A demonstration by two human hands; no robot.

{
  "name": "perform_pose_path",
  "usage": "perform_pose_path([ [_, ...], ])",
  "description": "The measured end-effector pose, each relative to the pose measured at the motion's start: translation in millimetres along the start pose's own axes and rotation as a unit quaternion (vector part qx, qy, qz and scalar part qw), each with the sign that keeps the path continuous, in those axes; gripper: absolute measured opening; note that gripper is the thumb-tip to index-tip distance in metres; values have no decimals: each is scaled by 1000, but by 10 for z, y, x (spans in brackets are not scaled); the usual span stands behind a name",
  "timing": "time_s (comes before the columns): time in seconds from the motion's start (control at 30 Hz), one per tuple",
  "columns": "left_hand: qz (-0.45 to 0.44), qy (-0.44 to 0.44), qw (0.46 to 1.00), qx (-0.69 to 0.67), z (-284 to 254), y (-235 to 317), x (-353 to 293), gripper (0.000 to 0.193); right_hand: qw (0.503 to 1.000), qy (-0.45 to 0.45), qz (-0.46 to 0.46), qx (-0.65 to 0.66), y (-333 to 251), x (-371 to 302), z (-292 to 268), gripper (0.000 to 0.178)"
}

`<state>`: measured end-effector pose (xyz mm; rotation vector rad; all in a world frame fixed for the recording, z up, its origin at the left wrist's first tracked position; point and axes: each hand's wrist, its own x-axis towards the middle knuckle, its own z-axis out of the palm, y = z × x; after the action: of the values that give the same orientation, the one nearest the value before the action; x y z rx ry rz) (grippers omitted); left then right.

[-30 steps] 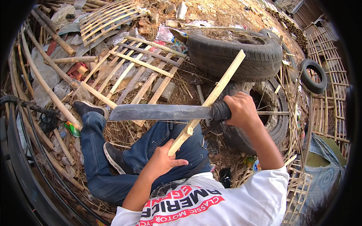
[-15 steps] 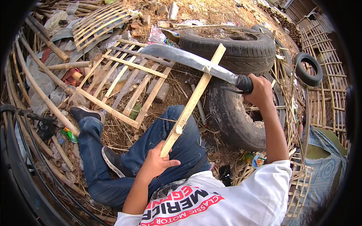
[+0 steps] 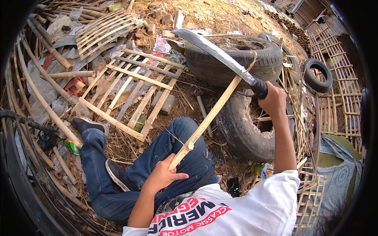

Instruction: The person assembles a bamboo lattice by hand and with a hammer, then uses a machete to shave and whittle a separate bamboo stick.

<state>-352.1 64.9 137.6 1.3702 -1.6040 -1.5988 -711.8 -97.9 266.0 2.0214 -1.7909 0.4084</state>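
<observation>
A split bamboo strip [image 3: 208, 120] slants up and away from my left hand [image 3: 164, 174], whose fingers wrap its near end while the thumb points right. My right hand [image 3: 273, 98] grips the black-wrapped handle of a long curved machete [image 3: 214, 53]. The blade crosses the far end of the strip, close to the handle, with its tip pointing up and left. A thin curled shaving [image 3: 252, 63] stands up beside the blade there. My bent knee in jeans [image 3: 185, 135] is below the strip.
Two worn tyres [image 3: 236, 133] lie just beyond and under the machete; a smaller tyre [image 3: 318, 75] is farther right. A bamboo slat frame [image 3: 112, 120] lies left of my knee. Long bamboo poles [image 3: 47, 102] curve along the left. Slatted bamboo panels [image 3: 340, 98] stand right. Litter covers the ground.
The machete has slid along the strip to its far end, its tip swinging up and right. A shaving now curls at the blade. My left hand keeps its grip, slightly lower.
</observation>
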Motion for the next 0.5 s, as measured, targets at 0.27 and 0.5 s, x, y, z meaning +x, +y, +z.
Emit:
perform_pose_path([
  [0.27, 55, -33, 998, -13, 48, 44, 120, 60, 984, -33, -172, 39, -164, -205, -124, 31],
  [0.5, -3, 11, 991, -133, -69, -359, -64, 61, 979, 42, 195, 40, 415, -70, -44, 20],
])
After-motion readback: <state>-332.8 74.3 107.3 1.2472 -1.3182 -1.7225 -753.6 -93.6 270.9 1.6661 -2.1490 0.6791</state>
